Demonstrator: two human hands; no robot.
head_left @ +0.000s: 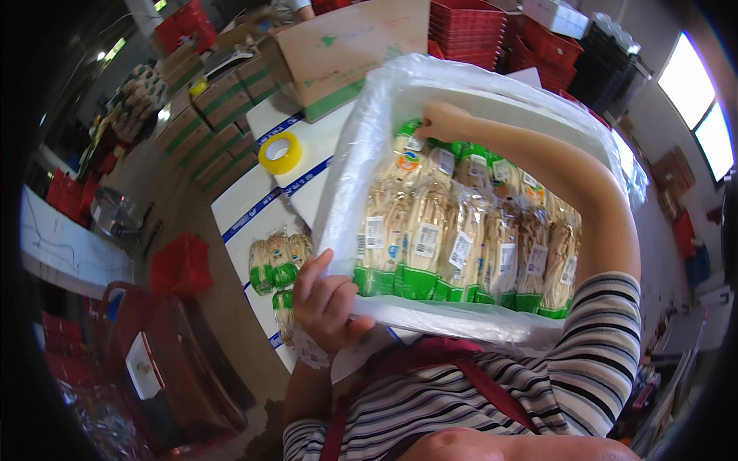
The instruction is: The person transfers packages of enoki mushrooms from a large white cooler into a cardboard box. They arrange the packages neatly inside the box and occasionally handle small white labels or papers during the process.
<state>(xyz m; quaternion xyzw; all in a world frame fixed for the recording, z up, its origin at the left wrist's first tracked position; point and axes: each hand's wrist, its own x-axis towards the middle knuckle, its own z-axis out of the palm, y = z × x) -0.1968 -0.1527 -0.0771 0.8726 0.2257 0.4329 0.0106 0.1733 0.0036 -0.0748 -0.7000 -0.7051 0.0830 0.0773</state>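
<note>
A white foam box lined with clear plastic film [351,167] stands before me, tilted in view. Inside lie two rows of bagged enoki mushrooms [426,242] with green-ended bags and printed labels. My right hand [447,121] reaches over them into the far left corner and touches the green end of a bag [408,129]; its fingertips are partly hidden. My left hand [328,302] holds the box's near left corner, thumb over the film. Left of the box, several smaller-looking mushroom bags [279,256] lie on the white table surface.
A yellow tape roll [279,152] lies on the table [242,207], near a large cardboard carton [351,52]. Stacked cartons [190,132] stand on the floor at left. Red crates [467,29] are piled behind. Another person's hand [305,11] shows at the top.
</note>
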